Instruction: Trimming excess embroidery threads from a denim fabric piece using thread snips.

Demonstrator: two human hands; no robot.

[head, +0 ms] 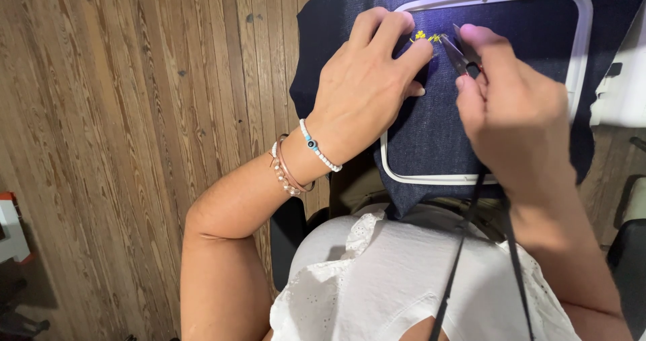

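Pinching a small pair of thread snips [463, 53] between thumb and fingers, our right hand [515, 112] is closing around the tool and aiming its dark blades at the yellow stitching [426, 37] near the top of the hoop. Our left hand [367, 88] is grasping nothing; it is lying flat with the fingers spread, pressing the dark navy fabric [431, 125] down just beside the stitching, its fingertips almost touching the blade tips.

We are working on fabric that is stretched inside a pale, rounded-rectangle embroidery hoop [584, 38], and the stitching is sitting in the hoop's upper left part, between our two hands. Whether a loose thread is lying between the blades we cannot tell; the spot is small and partly covered by our fingers.

To do this well, we judge that we should be keeping the left fingers holding the cloth taut and flat, bringing only the very tips of the snips to the thread, and keeping the blades level with the fabric so that they are not nicking the weave or the finished stitches. Cutting close but not flush looks the safer choice.

Farther out, beaded and metal bracelets [296, 169] are circling our left wrist, a white eyelet blouse [377, 280] is filling the lower view, two dark cords [457, 267] are hanging across it, and a wooden plank floor [134, 112] is stretching away on the left.
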